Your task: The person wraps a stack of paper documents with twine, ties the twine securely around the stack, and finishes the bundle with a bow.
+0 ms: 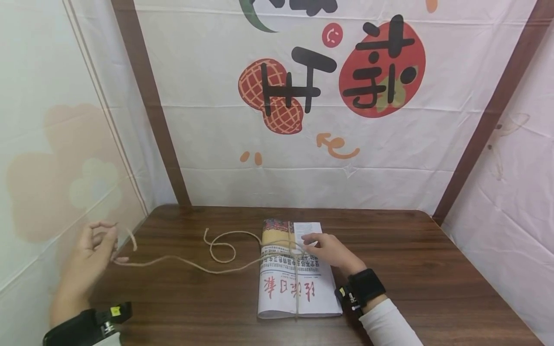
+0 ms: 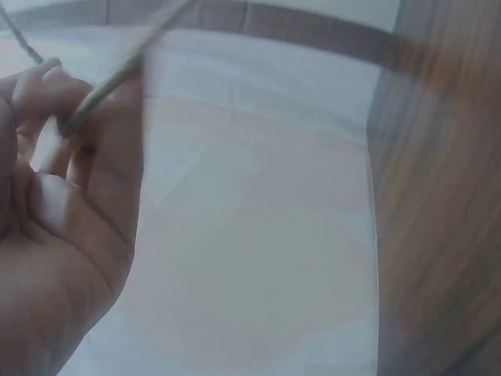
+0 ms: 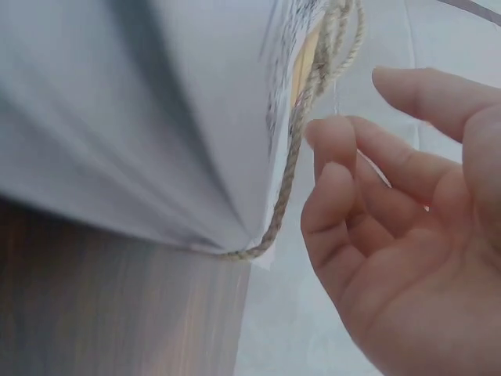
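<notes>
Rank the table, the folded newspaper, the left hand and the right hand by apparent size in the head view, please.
1. Table
2. Folded newspaper
3. Left hand and right hand: too alike in size to rank, and nearness to the camera may mislead.

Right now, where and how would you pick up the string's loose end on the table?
Probably pinch the loose end close to its tip, coming down from above, left of the newspaper: it's thin, lies on the table, and its tip sticks out free of the curl.

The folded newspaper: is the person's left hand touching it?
No, the left hand is well left of the newspaper, holding the rope.
</notes>
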`<state>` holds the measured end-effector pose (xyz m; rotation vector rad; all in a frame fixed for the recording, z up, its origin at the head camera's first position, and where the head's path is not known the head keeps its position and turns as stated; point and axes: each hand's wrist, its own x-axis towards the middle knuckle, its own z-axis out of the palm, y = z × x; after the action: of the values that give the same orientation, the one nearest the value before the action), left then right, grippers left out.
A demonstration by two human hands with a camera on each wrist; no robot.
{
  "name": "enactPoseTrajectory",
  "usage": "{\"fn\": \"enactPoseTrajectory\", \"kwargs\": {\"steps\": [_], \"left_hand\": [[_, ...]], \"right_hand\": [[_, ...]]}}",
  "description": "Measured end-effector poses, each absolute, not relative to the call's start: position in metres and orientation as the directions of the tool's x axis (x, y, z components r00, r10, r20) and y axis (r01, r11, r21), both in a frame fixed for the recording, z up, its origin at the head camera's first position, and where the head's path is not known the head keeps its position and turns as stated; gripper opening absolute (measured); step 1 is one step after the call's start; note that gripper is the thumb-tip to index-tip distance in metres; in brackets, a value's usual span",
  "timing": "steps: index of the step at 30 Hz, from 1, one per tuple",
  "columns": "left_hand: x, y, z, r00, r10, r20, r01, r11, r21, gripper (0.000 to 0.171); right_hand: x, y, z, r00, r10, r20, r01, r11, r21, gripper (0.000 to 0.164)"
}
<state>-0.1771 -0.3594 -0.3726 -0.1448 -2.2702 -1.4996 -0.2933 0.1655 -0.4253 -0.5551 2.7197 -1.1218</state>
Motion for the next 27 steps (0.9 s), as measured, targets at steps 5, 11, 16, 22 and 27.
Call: {"fn": "enactPoseTrajectory", "kwargs": {"steps": [5,11,16,22,27], "left_hand": [[-0.189,-0.336,-0.363,-0.887,-0.169,0.43,0.272,0.561,0.782,0.017],[-0.198,-0.313,-0.356,-0.914,-0.086,0.396,0.273,0.594,0.757,0.03],[-0.201,-0.301,-0.351,-0.933,0.011,0.359,0.309,0.535,0.787,0.033],[-0.202,-0.295,-0.35,-0.915,0.123,0.385,0.391,0.514,0.763,0.025],[-0.199,-0.289,-0.346,-0.922,0.105,0.372,0.366,0.548,0.752,0.025]], "right_hand": [[-0.293,0.165,-0.426,-0.876,-0.481,-0.023,-0.318,0.614,-0.722,0.045],[-0.294,0.164,-0.43,-0.859,-0.511,-0.016,-0.35,0.611,-0.71,0.051],[-0.296,0.163,-0.431,-0.859,-0.512,0.017,-0.38,0.615,-0.691,0.048],[-0.298,0.163,-0.433,-0.863,-0.504,0.047,-0.39,0.604,-0.695,0.035],[-0.297,0.164,-0.434,-0.868,-0.493,0.058,-0.373,0.571,-0.732,0.015]]}}
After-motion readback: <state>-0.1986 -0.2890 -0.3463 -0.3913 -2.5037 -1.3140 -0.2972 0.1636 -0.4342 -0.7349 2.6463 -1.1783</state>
